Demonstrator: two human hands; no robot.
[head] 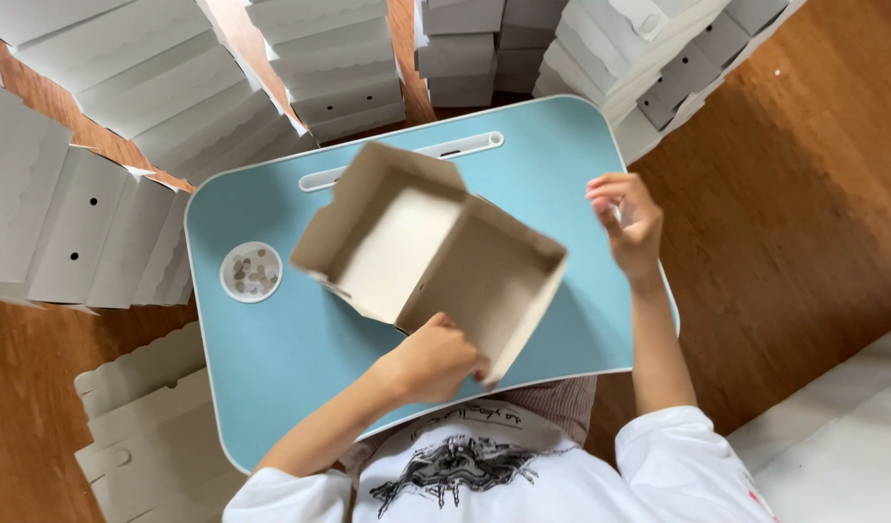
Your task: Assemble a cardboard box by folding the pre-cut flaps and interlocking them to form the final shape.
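An open, grey-brown cardboard box (421,254) with its lid folded back lies tilted over the light blue lap table (271,358). My left hand (436,360) grips the box's near edge from below. My right hand (625,221) hovers to the right of the box, above the table's right edge, with fingers curled; something small and pale may sit between its fingertips, but I cannot tell.
A round recess (251,272) at the table's left holds several small round pieces. Stacks of folded white boxes (174,87) ring the table at the back and left (68,228). Flat cardboard blanks (150,426) lie on the wooden floor (804,194) at the lower left.
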